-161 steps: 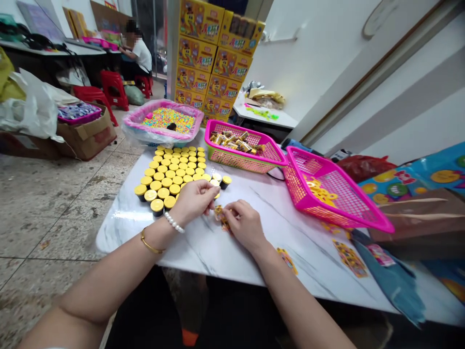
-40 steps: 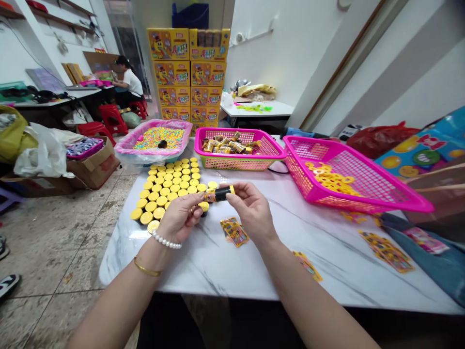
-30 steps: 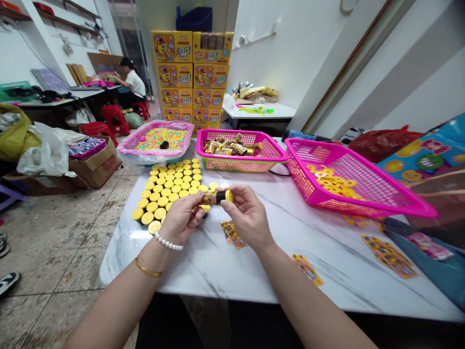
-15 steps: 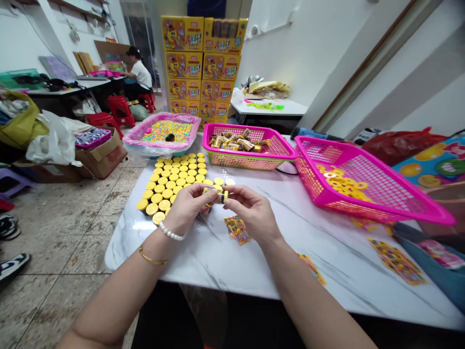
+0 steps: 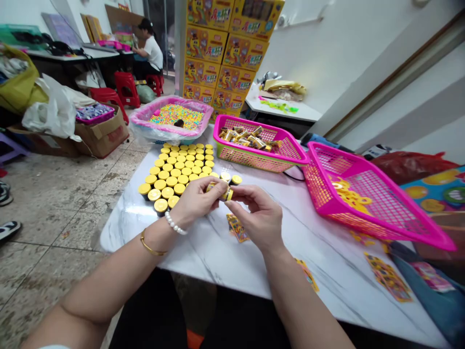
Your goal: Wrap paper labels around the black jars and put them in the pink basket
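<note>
A pale, veined surface carries a pink basket of small wrapped containers, with rows of yellow-lidded cups to its left. Just beside those cups, the left hand and right hand hold one small container between them. The left fingers close around one end; the right fingers pinch the other. It looks light and fairly stiff, but its smooth side could slip or dent if squeezed hard. The yellow rim seems the firmest place for a gentle pinch.
</note>
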Action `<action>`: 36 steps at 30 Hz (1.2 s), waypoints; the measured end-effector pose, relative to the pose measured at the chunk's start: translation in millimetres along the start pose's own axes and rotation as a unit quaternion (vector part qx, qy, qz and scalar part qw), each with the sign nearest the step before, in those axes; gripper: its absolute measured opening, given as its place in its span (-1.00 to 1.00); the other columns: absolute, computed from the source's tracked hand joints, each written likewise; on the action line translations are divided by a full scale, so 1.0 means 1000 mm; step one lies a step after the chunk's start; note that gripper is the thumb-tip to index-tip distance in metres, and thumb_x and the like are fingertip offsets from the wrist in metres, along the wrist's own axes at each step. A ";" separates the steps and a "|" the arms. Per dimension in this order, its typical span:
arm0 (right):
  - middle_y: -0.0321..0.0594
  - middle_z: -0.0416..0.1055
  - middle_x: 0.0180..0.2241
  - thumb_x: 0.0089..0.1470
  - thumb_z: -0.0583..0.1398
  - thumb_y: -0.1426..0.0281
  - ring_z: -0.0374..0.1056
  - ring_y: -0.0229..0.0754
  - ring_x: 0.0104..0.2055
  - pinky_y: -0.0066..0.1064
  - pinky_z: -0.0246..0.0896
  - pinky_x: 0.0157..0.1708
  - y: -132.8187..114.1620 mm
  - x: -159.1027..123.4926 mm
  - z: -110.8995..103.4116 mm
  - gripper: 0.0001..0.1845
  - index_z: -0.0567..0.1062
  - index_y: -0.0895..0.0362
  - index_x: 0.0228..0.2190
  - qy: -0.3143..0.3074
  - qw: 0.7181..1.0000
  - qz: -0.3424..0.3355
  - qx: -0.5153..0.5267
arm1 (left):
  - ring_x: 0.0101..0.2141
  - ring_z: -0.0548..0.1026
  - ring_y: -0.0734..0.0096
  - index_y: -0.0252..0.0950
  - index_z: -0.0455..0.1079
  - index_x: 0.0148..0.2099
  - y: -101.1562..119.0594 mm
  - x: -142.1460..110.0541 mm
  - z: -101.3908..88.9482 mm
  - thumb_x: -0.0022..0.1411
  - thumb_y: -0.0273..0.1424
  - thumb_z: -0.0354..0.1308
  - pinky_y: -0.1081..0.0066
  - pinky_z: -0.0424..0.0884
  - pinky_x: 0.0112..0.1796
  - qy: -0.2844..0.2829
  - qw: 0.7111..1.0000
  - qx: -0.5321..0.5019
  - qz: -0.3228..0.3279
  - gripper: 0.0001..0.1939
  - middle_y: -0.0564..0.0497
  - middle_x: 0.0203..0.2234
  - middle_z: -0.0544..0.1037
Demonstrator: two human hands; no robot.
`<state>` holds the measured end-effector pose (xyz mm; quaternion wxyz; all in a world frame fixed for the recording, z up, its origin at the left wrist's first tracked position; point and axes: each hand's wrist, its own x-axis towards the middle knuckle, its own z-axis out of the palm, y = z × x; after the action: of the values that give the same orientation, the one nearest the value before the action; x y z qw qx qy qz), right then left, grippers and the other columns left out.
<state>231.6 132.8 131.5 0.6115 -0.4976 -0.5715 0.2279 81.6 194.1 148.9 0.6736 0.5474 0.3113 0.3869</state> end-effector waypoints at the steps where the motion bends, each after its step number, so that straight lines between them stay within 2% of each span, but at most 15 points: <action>1: -0.23 0.56 -0.30 -0.08 0.43 0.34 0.50 -0.16 -0.30 -0.21 0.50 -0.18 0.000 0.000 0.001 -0.74 0.61 0.05 -0.27 0.003 0.999 0.044 0.029 | -0.64 0.28 0.60 -0.32 0.48 -0.31 -0.001 -0.001 0.001 0.10 -0.07 0.32 0.52 0.13 -0.60 0.011 0.999 0.033 0.027 -0.62 0.11 -0.61 0.39; 4: -0.26 0.56 -0.43 -0.12 0.45 0.23 0.48 -0.21 -0.43 -0.29 0.48 -0.32 0.000 0.000 0.005 -0.71 0.59 0.10 -0.35 0.005 0.983 0.159 0.091 | -0.60 0.32 0.59 -0.31 0.52 -0.26 -0.002 -0.004 0.002 0.15 -0.18 0.30 0.52 0.15 -0.57 0.037 0.988 0.123 0.081 -0.72 0.06 -0.51 0.50; 6: -0.27 0.55 -0.45 -0.11 0.44 0.19 0.46 -0.23 -0.46 -0.33 0.46 -0.38 0.001 0.001 0.006 -0.69 0.58 0.12 -0.37 0.002 0.977 0.185 0.102 | -0.62 0.32 0.59 -0.29 0.50 -0.17 -0.002 -0.004 0.001 0.14 -0.16 0.31 0.52 0.13 -0.58 0.045 0.986 0.133 0.084 -0.68 0.07 -0.51 0.51; 8: -0.26 0.54 -0.41 -0.09 0.44 0.21 0.47 -0.23 -0.42 -0.32 0.47 -0.33 0.001 0.001 0.007 -0.70 0.56 0.10 -0.35 0.005 0.983 0.153 0.097 | -0.67 0.29 0.57 -0.29 0.46 -0.14 -0.003 -0.003 0.000 0.16 -0.07 0.27 0.51 0.10 -0.61 0.053 0.992 0.101 0.057 -0.60 0.09 -0.59 0.47; 11: -0.24 0.54 -0.31 -0.11 0.45 0.30 0.49 -0.20 -0.30 -0.28 0.47 -0.19 0.003 0.000 0.007 -0.70 0.55 0.07 -0.29 0.016 0.996 0.051 0.067 | -0.73 0.22 0.57 -0.29 0.37 -0.36 -0.004 0.001 -0.002 0.23 0.07 0.12 0.49 0.04 -0.64 0.051 0.997 0.051 0.003 -0.53 0.11 -0.69 0.35; 13: -0.23 0.54 -0.29 -0.12 0.45 0.33 0.49 -0.18 -0.27 -0.27 0.48 -0.16 0.005 -0.001 0.006 -0.69 0.57 0.07 -0.28 0.020 0.998 0.025 0.053 | -0.71 0.20 0.58 -0.27 0.29 -0.47 -0.004 0.002 -0.003 0.21 0.03 0.17 0.50 0.03 -0.63 0.039 0.998 0.053 0.005 -0.53 0.12 -0.70 0.32; 15: -0.23 0.56 -0.34 -0.12 0.45 0.31 0.51 -0.18 -0.32 -0.27 0.50 -0.22 0.008 -0.002 0.006 -0.71 0.58 0.09 -0.30 0.023 0.995 0.072 0.062 | -0.66 0.20 0.59 -0.28 0.33 -0.46 -0.004 0.002 -0.003 0.17 -0.07 0.26 0.51 0.04 -0.60 0.025 0.997 0.062 0.038 -0.60 0.12 -0.67 0.34; 18: -0.25 0.57 -0.46 -0.18 0.47 0.21 0.50 -0.21 -0.47 -0.33 0.50 -0.39 0.011 -0.001 0.007 -0.66 0.57 0.13 -0.40 0.018 0.970 0.202 0.134 | -0.64 0.18 0.59 -0.30 0.42 -0.39 -0.003 0.002 -0.003 0.13 -0.16 0.30 0.51 0.03 -0.60 0.006 0.996 0.059 0.061 -0.70 0.13 -0.65 0.36; 20: -0.27 0.56 -0.51 -0.24 0.50 0.17 0.49 -0.23 -0.52 -0.39 0.49 -0.47 0.012 0.000 0.007 -0.61 0.54 0.13 -0.47 -0.002 0.946 0.259 0.194 | -0.69 0.15 0.61 -0.30 0.40 -0.41 -0.002 0.003 -0.004 0.12 -0.15 0.31 0.51 -0.01 -0.63 -0.011 0.998 0.044 0.038 -0.68 0.14 -0.70 0.33; 22: -0.27 0.55 -0.54 -0.23 0.49 0.14 0.48 -0.25 -0.54 -0.43 0.48 -0.50 0.011 0.001 0.006 -0.60 0.51 0.12 -0.51 -0.031 0.931 0.280 0.232 | -0.75 0.12 0.63 -0.29 0.33 -0.47 -0.001 0.003 -0.004 0.14 -0.08 0.28 0.50 -0.06 -0.68 -0.041 0.999 0.020 -0.009 -0.61 0.15 -0.74 0.29; 24: -0.30 0.54 -0.55 -0.21 0.49 0.13 0.48 -0.26 -0.55 -0.46 0.48 -0.52 0.008 0.003 0.005 -0.62 0.53 0.10 -0.47 -0.054 0.927 0.278 0.248 | -0.80 0.09 0.65 -0.27 0.27 -0.50 0.000 0.004 -0.005 0.16 -0.02 0.24 0.50 -0.11 -0.73 -0.060 0.997 -0.004 -0.057 -0.54 0.15 -0.77 0.27; 28: -0.32 0.61 -0.34 -0.24 0.51 0.25 0.53 -0.23 -0.43 -0.36 0.56 -0.42 0.002 0.004 0.002 -0.53 0.62 -0.01 -0.21 -0.077 0.933 0.256 0.242 | -0.84 0.05 0.66 -0.25 0.27 -0.44 0.001 0.003 -0.004 0.17 0.02 0.24 0.53 -0.15 -0.77 -0.047 0.994 -0.036 -0.096 -0.54 0.19 -0.79 0.25; 31: -0.29 0.61 -0.25 -0.24 0.51 0.28 0.54 -0.21 -0.39 -0.29 0.58 -0.37 0.002 0.002 0.001 -0.66 0.66 0.00 -0.32 -0.060 0.944 0.219 0.241 | -0.84 0.03 0.68 -0.26 0.28 -0.43 0.002 0.001 -0.004 0.15 0.01 0.26 0.55 -0.17 -0.77 -0.071 0.988 -0.086 -0.105 -0.55 0.19 -0.79 0.25; 34: -0.33 0.58 -0.30 -0.26 0.52 0.28 0.53 -0.24 -0.47 -0.33 0.58 -0.46 0.004 0.000 0.004 -0.74 0.67 -0.01 -0.42 -0.007 0.947 0.195 0.257 | -0.83 0.06 0.70 -0.29 0.32 -0.44 0.001 0.000 -0.004 0.12 0.00 0.31 0.55 -0.18 -0.77 -0.104 0.981 -0.127 -0.105 -0.54 0.17 -0.77 0.29; 36: -0.33 0.56 -0.36 -0.29 0.53 0.29 0.53 -0.24 -0.51 -0.37 0.57 -0.51 0.004 -0.001 0.007 -0.73 0.68 0.01 -0.44 0.015 0.944 0.200 0.263 | -0.83 0.06 0.70 -0.31 0.32 -0.45 0.000 0.001 -0.004 0.10 0.00 0.32 0.55 -0.19 -0.78 -0.104 0.981 -0.127 -0.107 -0.53 0.17 -0.76 0.29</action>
<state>226.3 135.4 126.6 0.6710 -0.4266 -0.3706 0.4801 79.0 196.6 148.2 0.8040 0.4580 0.2443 0.2901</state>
